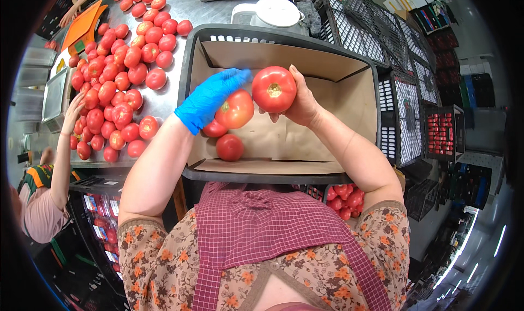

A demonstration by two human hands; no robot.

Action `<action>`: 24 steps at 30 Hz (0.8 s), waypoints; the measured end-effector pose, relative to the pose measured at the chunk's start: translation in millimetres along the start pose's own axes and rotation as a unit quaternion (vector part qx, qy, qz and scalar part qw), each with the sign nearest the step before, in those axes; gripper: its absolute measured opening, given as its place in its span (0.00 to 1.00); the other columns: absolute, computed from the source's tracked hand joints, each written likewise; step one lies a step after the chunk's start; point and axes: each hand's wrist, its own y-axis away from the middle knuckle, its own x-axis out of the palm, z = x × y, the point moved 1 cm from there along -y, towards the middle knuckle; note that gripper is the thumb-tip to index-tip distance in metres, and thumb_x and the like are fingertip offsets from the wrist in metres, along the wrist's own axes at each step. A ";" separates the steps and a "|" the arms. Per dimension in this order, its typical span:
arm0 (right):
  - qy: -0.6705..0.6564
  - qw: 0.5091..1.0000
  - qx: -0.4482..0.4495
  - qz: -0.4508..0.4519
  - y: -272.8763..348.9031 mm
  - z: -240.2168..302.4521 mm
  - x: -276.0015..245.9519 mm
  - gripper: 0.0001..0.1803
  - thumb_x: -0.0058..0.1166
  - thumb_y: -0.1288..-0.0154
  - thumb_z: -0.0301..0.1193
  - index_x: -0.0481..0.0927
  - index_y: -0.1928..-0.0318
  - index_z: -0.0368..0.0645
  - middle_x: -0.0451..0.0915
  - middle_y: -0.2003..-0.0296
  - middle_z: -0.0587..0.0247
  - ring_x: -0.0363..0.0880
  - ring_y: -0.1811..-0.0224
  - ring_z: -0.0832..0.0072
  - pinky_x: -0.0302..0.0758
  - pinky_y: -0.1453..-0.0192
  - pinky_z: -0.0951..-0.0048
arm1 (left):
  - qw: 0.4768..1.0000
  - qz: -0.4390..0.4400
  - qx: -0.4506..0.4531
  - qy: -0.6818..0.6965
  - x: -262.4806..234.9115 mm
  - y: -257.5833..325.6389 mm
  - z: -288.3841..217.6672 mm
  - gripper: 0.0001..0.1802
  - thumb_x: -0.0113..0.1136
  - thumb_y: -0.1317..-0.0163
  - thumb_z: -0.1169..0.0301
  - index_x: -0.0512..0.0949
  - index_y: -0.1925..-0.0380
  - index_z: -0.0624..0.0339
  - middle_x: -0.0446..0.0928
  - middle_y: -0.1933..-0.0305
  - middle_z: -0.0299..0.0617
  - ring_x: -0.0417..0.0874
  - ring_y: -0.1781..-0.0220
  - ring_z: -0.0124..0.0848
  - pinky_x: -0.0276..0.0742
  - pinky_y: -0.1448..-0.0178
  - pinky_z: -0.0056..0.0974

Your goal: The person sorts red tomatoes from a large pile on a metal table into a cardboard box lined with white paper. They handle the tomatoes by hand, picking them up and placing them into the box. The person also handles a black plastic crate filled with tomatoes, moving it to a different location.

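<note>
My right hand (303, 101) cups a red tomato (274, 92) over the paper-lined crate (345, 101), open room rightward; my blurred left hand (210, 99), loosely curled, seems to hold a paler tomato (236, 110) near the left rim (188, 54).

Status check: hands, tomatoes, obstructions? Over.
Right hand holding a red tomato. Gloved left hand at a paler tomato, grip unclear. Two more tomatoes in the lined crate. No obstruction visible.

Large round red tomatoes (274, 89) look smooth and glossy; matt brown paper sheeting (338, 111) lines the black rectangular plastic crate (262, 176); the silver metal tabletop (191, 5) shines.
</note>
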 end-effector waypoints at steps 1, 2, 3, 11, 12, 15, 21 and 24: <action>0.013 1.000 -0.002 -0.008 0.7 0.8 2.0 0.45 0.27 0.35 0.71 0.74 0.45 0.43 0.82 0.64 0.56 0.82 0.70 0.66 0.76 0.75 0.71 | 0.998 0.019 0.028 -0.044 2.5 2.1 0.0 0.21 0.55 0.30 0.56 0.75 0.49 0.62 0.80 0.55 0.43 0.81 0.53 0.28 0.76 0.47 0.33; 0.025 1.000 -0.003 -0.016 1.7 0.2 2.9 0.46 0.26 0.36 0.72 0.74 0.45 0.43 0.82 0.64 0.57 0.82 0.72 0.67 0.76 0.76 0.72 | 0.996 0.023 0.007 -0.088 4.3 5.3 -5.2 0.23 0.58 0.32 0.58 0.73 0.45 0.62 0.77 0.49 0.41 0.77 0.47 0.26 0.72 0.43 0.31; 0.024 0.999 0.002 -0.023 3.2 -0.5 2.4 0.44 0.26 0.34 0.70 0.74 0.46 0.43 0.82 0.65 0.57 0.81 0.73 0.67 0.76 0.76 0.72 | 0.996 0.032 -0.007 -0.084 6.2 7.1 -8.3 0.24 0.59 0.33 0.58 0.73 0.44 0.61 0.77 0.48 0.40 0.76 0.46 0.27 0.72 0.42 0.32; 0.243 0.966 -0.057 -0.068 -7.6 -3.2 -15.5 0.33 0.29 0.24 0.57 0.78 0.60 0.42 0.78 0.78 0.63 0.73 0.81 0.76 0.67 0.83 0.75 | 0.993 0.110 -0.032 -0.028 18.1 15.7 -10.7 0.31 0.64 0.37 0.58 0.69 0.38 0.59 0.76 0.46 0.42 0.79 0.48 0.30 0.77 0.45 0.35; 0.220 0.967 -0.086 -0.092 -15.5 -2.4 -12.2 0.31 0.32 0.24 0.55 0.79 0.63 0.43 0.77 0.78 0.67 0.72 0.81 0.79 0.65 0.84 0.76 | 0.994 0.102 -0.025 -0.011 15.9 15.8 -11.3 0.31 0.64 0.37 0.58 0.69 0.38 0.59 0.76 0.46 0.43 0.80 0.51 0.31 0.78 0.48 0.36; 0.131 0.965 -0.179 -0.138 -48.1 2.2 -3.5 0.22 0.43 0.25 0.47 0.81 0.59 0.42 0.81 0.72 0.67 0.75 0.75 0.82 0.73 0.73 0.78 | 0.995 0.057 0.026 0.073 4.8 7.1 -9.8 0.30 0.64 0.38 0.58 0.69 0.40 0.61 0.79 0.52 0.45 0.85 0.63 0.37 0.84 0.62 0.38; 0.723 0.678 -0.135 0.020 -95.1 -54.1 -14.1 0.38 0.66 0.50 0.36 0.67 0.36 0.54 0.68 0.39 0.53 0.70 0.39 0.54 0.74 0.40 0.55 | 0.939 -0.050 0.020 0.339 -20.7 2.6 -18.9 0.28 0.66 0.40 0.56 0.74 0.46 0.61 0.81 0.56 0.48 0.84 0.58 0.37 0.84 0.53 0.41; 0.719 0.676 -0.158 0.029 -122.4 -93.6 -22.6 0.39 0.67 0.52 0.38 0.68 0.37 0.53 0.68 0.41 0.49 0.69 0.38 0.53 0.73 0.39 0.55 | 0.922 -0.051 0.052 0.379 -25.5 -4.3 -14.9 0.28 0.65 0.40 0.55 0.74 0.46 0.62 0.81 0.56 0.49 0.84 0.58 0.39 0.84 0.53 0.41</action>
